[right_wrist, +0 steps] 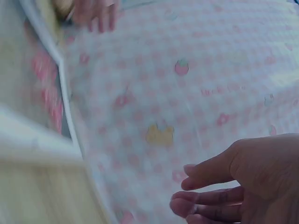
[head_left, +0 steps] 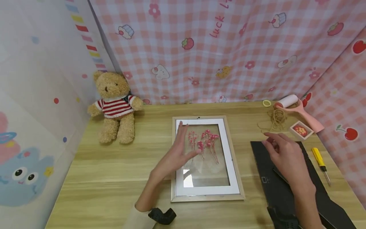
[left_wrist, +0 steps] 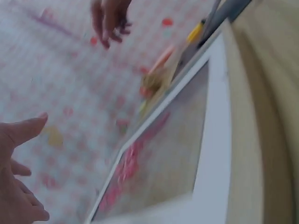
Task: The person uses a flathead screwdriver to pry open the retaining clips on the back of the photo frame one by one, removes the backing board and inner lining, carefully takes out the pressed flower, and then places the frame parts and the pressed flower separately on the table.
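A light wooden picture frame [head_left: 207, 198] with a white mat [head_left: 227, 152] lies flat on the table. Sprigs of small pink flowers [head_left: 200, 145] show within its clear pane. Over the frame's left side is my left hand [head_left: 175, 157], its fingers extended and thumb spread; it holds nothing. My right hand [head_left: 288, 160] hovers above a black backing board [head_left: 266, 183], fingers loosely bent. Nothing shows between its thumb and fingers in the right wrist view, where the right hand [right_wrist: 247, 179] appears apart from the frame. Both wrist views are blurred.
A teddy bear [head_left: 117, 106] in a striped shirt sits at the back left. On the right are a yellow screwdriver [head_left: 318, 157], a small box [head_left: 301, 130], twine [head_left: 276, 119], a pink-handled lint roller [head_left: 310, 119] and a yellow ring [head_left: 267, 103]. Patterned curtains surround the table.
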The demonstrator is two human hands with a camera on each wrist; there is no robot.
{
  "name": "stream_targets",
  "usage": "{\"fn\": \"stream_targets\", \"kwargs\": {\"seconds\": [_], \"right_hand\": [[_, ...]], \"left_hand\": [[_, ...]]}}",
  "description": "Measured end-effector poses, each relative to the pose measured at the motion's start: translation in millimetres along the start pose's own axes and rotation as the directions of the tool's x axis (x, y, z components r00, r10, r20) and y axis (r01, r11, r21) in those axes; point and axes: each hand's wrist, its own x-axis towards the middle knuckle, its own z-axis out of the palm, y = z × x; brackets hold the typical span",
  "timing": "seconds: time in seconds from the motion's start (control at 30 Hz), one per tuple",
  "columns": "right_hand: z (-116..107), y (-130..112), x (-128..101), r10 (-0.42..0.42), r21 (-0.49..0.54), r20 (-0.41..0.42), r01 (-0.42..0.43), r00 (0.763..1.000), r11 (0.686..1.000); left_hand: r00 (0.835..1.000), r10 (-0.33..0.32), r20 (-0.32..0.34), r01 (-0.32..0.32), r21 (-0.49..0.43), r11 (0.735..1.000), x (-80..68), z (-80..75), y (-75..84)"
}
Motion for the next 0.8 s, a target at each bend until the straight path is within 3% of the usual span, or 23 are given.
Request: {"fn": "stream_targets", "kwargs": {"seconds": [0.13,0.23,0.33,0.5,0.67,0.8], "right_hand": [[19.7,-22.7,11.3,0.015,0.093,0.104,-0.025,0.994,0.995],[36.1,-37.8,19.8,0.05,0.137,0.213,-0.08,0.976,0.987],[53.9,-49.9,26.1,0.089,0.161,0.289,-0.14,0.953,0.977],[83.8,-58.9,29.9,0.114,0.165,0.332,-0.176,0.936,0.97],[105.0,-59.7,29.9,0.153,0.095,0.398,-0.206,0.904,0.974],[111.9,-64.2,29.6,0.204,0.012,0.466,-0.237,0.861,0.971]], "left_hand": [[0.999,-0.043,0.003,0.042,0.07,0.997,-1.1,-24.1,-27.8],[0.998,-0.059,0.035,0.055,0.102,0.993,-2.8,-35.9,-47.1],[0.992,-0.096,0.084,0.085,0.127,0.988,-4.8,-43.6,-67.3],[0.975,-0.156,0.16,0.126,0.183,0.975,-2.9,-47.6,-98.5],[0.952,-0.211,0.22,0.162,0.222,0.962,-3.5,-48.1,-94.2],[0.947,-0.223,0.23,0.168,0.236,0.957,-5.7,-48.9,-91.9]]}}
